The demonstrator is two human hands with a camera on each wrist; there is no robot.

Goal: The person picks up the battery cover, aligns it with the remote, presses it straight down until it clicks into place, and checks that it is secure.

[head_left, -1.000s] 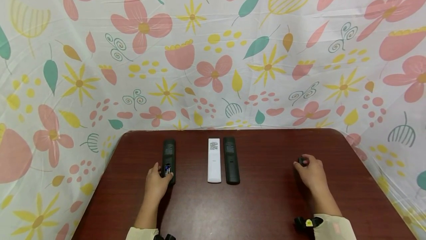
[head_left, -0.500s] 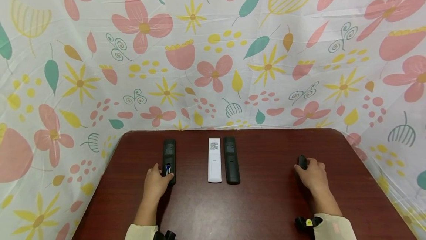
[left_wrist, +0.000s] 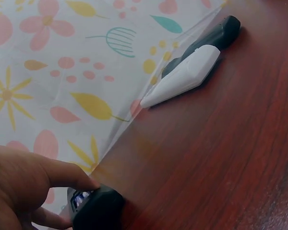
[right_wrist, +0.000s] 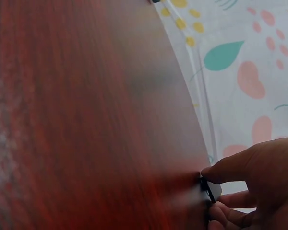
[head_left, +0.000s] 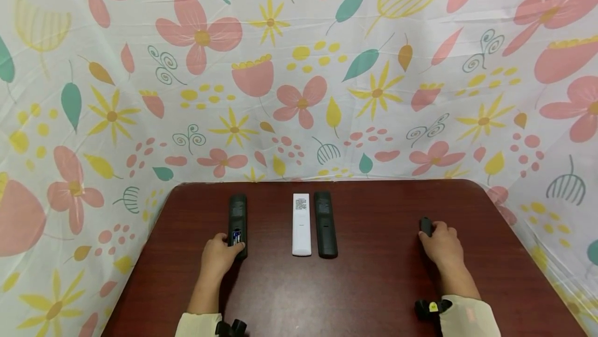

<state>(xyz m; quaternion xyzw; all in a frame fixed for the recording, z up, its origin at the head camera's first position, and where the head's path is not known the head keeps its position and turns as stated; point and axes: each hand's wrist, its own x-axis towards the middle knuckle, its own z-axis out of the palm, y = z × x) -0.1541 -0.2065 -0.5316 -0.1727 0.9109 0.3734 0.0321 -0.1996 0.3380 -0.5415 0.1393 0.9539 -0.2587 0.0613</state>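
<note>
At the left of the table lies a black remote control [head_left: 238, 212], back side up, its battery bay uncovered with blue batteries [head_left: 236, 237] showing. My left hand [head_left: 218, 255] grips its lower part, thumb across the near end and fingers along the left side. In the left wrist view the same remote's end [left_wrist: 100, 208] shows beneath the thumb. Over at the right, my right hand [head_left: 444, 246] pinches a small black piece [head_left: 425, 226] that looks like a battery cover, close to the tabletop. The right wrist view shows that piece [right_wrist: 211, 190] between thumb and fingers, mostly edge-on.
A white remote control [head_left: 301, 225] and another black remote control [head_left: 325, 225] lie side by side, backs up, between the hands. The dark red wooden table [head_left: 369, 285] ends at a floral cloth [head_left: 299, 93] behind and at both sides.
My right hand has drawn back a little and shifted slightly right, and more of the small black piece shows past its fingers. The left hand and the remotes have stayed nearly still.
</note>
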